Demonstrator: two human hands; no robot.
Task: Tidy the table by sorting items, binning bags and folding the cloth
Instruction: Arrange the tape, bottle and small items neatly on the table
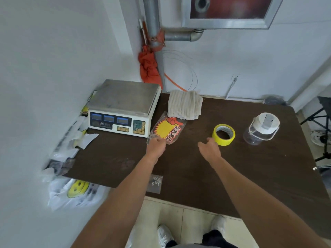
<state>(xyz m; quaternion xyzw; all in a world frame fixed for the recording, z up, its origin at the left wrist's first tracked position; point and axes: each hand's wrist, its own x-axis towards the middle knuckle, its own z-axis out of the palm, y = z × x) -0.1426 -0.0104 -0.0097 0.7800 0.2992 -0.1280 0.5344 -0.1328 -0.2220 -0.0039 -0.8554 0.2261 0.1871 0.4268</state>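
Head view: plastic bags [71,192] lie along the surface's [250,176] left edge, scale [123,108] beside them. My left hand [155,145] sits on the printed packet's [168,129] near end — fingers hidden, grip can't tell. Behind it, folded cloth [185,105] touches the packet's far end. My right hand [209,149] is relaxed, holding nothing, just beside the yellow tape roll [223,134] — jar [261,128] further right.

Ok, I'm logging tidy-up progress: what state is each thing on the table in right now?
sign packet: flat, left hand on its near end
cloth: folded, lying on the sign packet's far end
tape roll: lying flat, right hand beside it
jar: upright, lid on
small clear bag: flat, near front edge
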